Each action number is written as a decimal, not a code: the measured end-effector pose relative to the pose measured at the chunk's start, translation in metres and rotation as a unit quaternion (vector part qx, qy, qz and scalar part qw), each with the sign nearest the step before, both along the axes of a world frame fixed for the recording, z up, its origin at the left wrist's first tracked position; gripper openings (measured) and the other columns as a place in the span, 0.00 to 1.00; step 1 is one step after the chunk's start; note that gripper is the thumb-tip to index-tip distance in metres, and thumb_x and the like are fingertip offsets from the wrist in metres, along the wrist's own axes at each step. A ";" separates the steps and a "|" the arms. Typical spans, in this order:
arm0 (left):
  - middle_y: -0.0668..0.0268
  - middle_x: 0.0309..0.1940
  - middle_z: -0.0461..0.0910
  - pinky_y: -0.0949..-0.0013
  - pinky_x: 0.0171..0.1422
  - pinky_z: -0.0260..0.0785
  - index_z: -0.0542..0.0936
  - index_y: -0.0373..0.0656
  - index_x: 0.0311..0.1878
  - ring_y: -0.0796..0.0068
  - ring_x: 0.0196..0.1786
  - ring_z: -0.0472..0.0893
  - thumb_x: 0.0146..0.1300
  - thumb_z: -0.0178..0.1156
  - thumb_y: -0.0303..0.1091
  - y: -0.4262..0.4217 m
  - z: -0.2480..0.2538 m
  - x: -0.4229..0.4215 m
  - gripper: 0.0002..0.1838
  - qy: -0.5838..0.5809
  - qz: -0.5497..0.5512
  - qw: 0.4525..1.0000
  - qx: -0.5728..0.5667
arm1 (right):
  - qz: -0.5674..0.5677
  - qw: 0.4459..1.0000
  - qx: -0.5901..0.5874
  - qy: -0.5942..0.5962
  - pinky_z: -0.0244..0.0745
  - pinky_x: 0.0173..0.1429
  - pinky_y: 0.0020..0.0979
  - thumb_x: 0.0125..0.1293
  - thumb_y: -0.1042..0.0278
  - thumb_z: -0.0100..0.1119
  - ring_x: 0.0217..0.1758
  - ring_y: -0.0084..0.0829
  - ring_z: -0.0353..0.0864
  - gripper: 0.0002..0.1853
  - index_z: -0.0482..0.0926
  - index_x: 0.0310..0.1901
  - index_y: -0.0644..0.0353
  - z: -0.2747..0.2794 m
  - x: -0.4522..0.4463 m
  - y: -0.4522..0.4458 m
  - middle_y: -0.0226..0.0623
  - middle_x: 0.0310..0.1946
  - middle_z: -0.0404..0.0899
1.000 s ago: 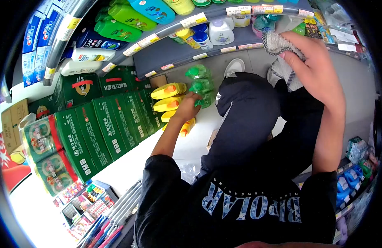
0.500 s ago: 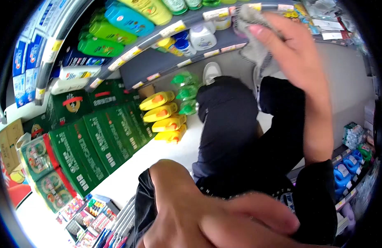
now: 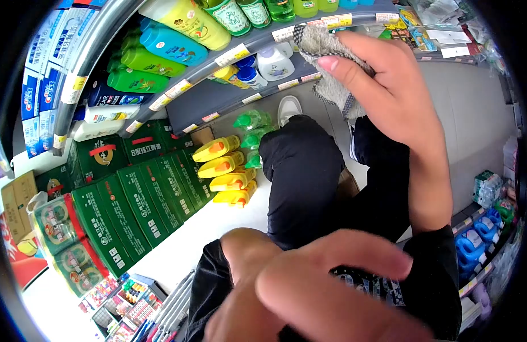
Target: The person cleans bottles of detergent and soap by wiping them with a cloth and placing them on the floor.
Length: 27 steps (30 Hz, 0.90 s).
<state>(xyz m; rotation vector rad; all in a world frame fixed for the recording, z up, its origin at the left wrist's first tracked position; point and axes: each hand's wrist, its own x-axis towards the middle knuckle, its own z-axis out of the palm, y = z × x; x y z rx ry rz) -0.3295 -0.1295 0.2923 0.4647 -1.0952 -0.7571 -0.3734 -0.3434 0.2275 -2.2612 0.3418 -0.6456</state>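
Note:
My right hand [image 3: 383,80] grips a grey cloth [image 3: 334,65] with dark stitched edges, thumb on top. The cloth lies over the front edge of the upper shelf [image 3: 257,48], beside its price labels, and part of it hangs below. Close to the camera at the bottom, my left hand [image 3: 314,285] has its thumb and a finger stretched apart, with nothing visible between them. Some of its fingers are hidden or cut off. Nearest above the cloth stand green bottles [image 3: 255,12]; under the shelf edge is a white bottle [image 3: 275,62].
Green beer cartons [image 3: 132,199] are stacked at left. Yellow bottles [image 3: 223,166] and green bottles [image 3: 253,137] stand on the floor by my knee. Toothpaste boxes [image 3: 47,82] hang at upper left. Blue bottles [image 3: 471,245] fill a shelf at right.
My right hand and the cloth have shifted left along the shelf edge. My left hand has its thumb and finger spread wider. The view has moved slightly.

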 end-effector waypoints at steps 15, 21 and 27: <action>0.56 0.58 0.74 0.49 0.62 0.62 0.72 0.42 0.60 0.61 0.61 0.71 0.66 0.64 0.46 0.008 0.010 0.003 0.25 0.013 0.071 0.996 -0.045 | 0.013 1.000 -0.004 -0.024 0.62 0.27 0.28 0.72 0.64 0.61 0.20 0.25 0.66 0.11 0.81 0.41 0.66 -0.002 0.008 0.004 0.37 0.19 0.71; 0.57 0.60 0.73 0.48 0.63 0.60 0.70 0.43 0.62 0.62 0.62 0.70 0.65 0.66 0.47 0.005 0.014 0.000 0.29 0.017 0.099 0.993 -0.061 | 0.008 1.000 0.017 0.000 0.66 0.32 0.28 0.72 0.65 0.60 0.23 0.25 0.70 0.10 0.81 0.41 0.66 0.001 0.007 0.007 0.36 0.21 0.73; 0.57 0.61 0.71 0.47 0.64 0.59 0.68 0.44 0.65 0.63 0.64 0.68 0.64 0.68 0.49 0.015 0.021 0.005 0.32 0.007 0.115 0.992 -0.057 | 0.017 0.999 0.041 -0.010 0.66 0.31 0.37 0.70 0.65 0.61 0.25 0.43 0.71 0.10 0.78 0.36 0.65 -0.002 0.008 0.009 0.46 0.22 0.73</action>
